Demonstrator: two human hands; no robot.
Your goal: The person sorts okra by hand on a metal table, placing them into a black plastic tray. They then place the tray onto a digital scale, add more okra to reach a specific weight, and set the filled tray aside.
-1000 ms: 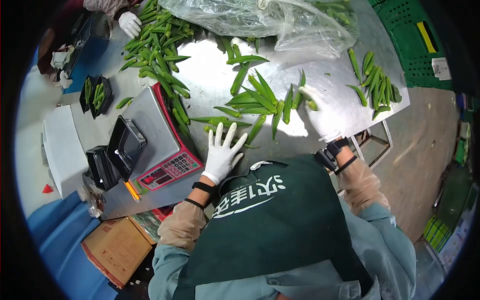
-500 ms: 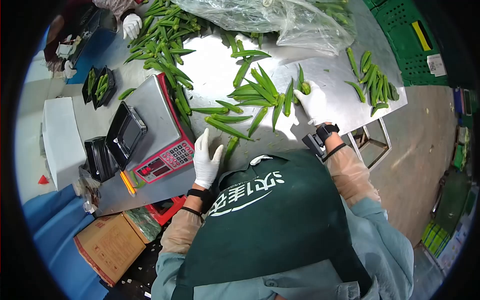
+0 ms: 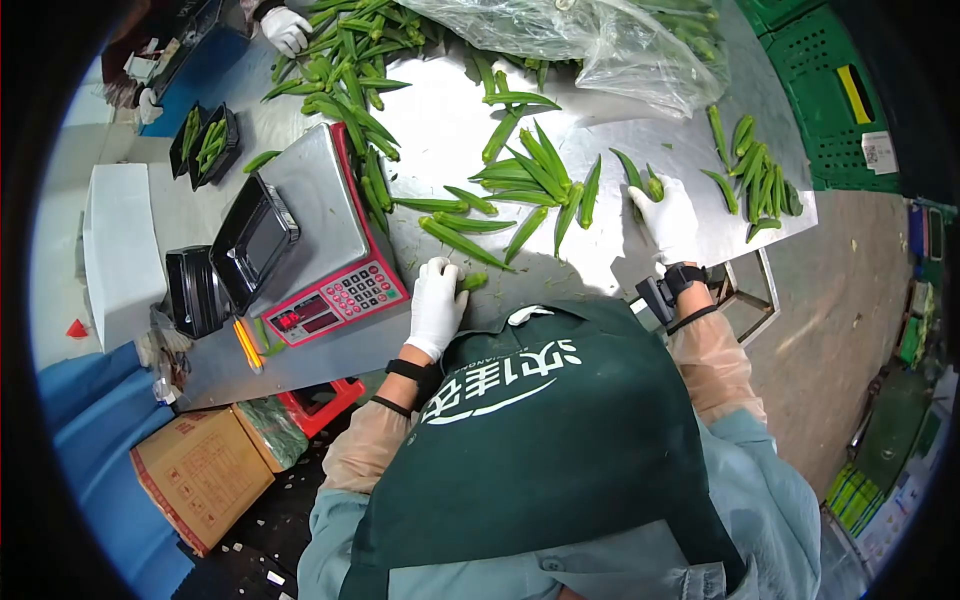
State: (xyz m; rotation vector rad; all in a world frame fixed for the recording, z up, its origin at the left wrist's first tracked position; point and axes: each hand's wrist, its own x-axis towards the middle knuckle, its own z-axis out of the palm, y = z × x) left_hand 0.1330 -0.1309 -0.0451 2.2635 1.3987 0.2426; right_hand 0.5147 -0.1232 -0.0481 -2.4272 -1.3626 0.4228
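My right hand [image 3: 672, 222], in a white glove, is closed on an okra pod [image 3: 655, 188] at the right of the steel table. A second okra pod [image 3: 627, 168] slants up just beyond its fingertips. My left hand [image 3: 436, 308], gloved too, is at the table's near edge with its fingers bent round another okra pod [image 3: 474, 282], whose end sticks out on the right. Between and beyond my hands lies a loose group of okra [image 3: 535, 175]. One long pod [image 3: 465, 243] rests a little ahead of my left hand.
A red scale [image 3: 335, 230] stands left, with a black tray [image 3: 255, 240] on it. Filled trays [image 3: 212, 148] sit farther back. Beyond are an okra heap [image 3: 350, 70], a plastic bag [image 3: 600, 50] and another person's gloved hand [image 3: 286, 32]. More okra [image 3: 758, 180] lies right, near a green crate [image 3: 825, 100].
My right hand has drawn right and slightly nearer with okra at its fingers. My left hand has moved right and closed round the pod beside it. The view has shifted slightly.
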